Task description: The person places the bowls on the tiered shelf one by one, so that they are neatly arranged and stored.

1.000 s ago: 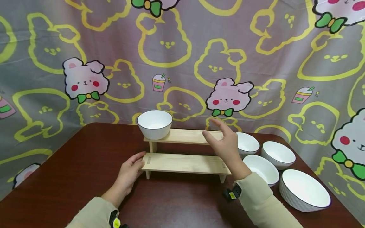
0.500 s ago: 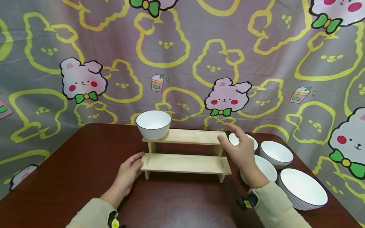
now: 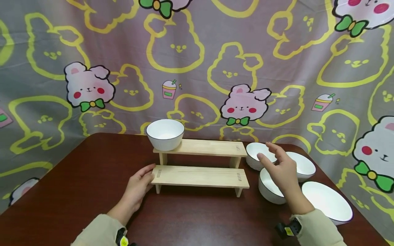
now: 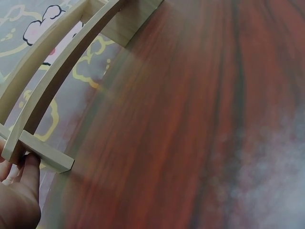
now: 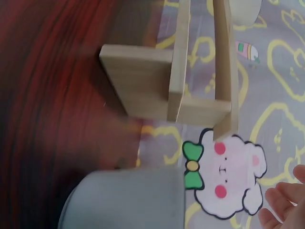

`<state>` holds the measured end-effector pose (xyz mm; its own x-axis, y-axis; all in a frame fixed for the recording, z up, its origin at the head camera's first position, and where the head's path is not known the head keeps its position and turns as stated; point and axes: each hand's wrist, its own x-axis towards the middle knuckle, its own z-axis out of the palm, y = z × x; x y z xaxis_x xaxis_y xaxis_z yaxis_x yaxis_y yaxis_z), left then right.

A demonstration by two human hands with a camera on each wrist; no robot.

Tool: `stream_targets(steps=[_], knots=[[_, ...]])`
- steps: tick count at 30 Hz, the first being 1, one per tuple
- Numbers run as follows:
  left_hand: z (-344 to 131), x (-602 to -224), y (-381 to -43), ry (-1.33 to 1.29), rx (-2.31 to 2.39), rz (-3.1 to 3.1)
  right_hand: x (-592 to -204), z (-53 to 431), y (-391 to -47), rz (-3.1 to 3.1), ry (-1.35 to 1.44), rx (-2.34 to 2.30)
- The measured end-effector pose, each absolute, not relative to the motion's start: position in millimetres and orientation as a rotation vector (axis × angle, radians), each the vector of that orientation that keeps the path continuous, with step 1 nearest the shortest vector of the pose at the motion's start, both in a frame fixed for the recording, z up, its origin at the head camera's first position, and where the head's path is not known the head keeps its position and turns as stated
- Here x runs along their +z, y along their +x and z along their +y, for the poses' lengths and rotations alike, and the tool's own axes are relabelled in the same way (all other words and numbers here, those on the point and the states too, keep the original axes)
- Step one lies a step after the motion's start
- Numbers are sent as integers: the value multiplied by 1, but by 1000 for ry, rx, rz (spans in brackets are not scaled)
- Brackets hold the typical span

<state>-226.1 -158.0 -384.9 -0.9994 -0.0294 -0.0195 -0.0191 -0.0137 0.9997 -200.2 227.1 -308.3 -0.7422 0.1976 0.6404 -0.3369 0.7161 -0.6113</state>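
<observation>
A two-tier wooden shelf (image 3: 200,176) stands on the table, with a white dark-rimmed bowl (image 3: 165,135) on the left of its upper tier. My left hand (image 3: 135,189) holds the left end of the lower tier; the left wrist view shows the thumb (image 4: 30,176) against the wood. To the right of the shelf, my right hand (image 3: 281,171) hovers with thumb and fingers spread, holding nothing. Around and below it are white bowls: a back one (image 3: 258,153), a front left one (image 3: 270,188), a partly covered back right one (image 3: 303,165), and a larger front right one (image 3: 327,201).
A dark reddish-brown table (image 3: 197,222) lies under everything. Behind it hangs a grey curtain (image 3: 191,85) with rabbit prints. In the right wrist view, a bowl (image 5: 128,200) sits close to the shelf's right end.
My right hand has moved from above the upper tier's right end rightward, over the bowls. The left hand, shelf and bowl on it look unmoved.
</observation>
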Motion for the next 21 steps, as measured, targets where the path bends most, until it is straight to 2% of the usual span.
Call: stream_targets(steps=[15,21], knots=[[-156,-387,-226,75,-2218,-2189,-316,265,-187,-2690,-87,1008],[-157,-387,-225,77,-2216,-2193,-327,273,-186,-2807,-86,938]])
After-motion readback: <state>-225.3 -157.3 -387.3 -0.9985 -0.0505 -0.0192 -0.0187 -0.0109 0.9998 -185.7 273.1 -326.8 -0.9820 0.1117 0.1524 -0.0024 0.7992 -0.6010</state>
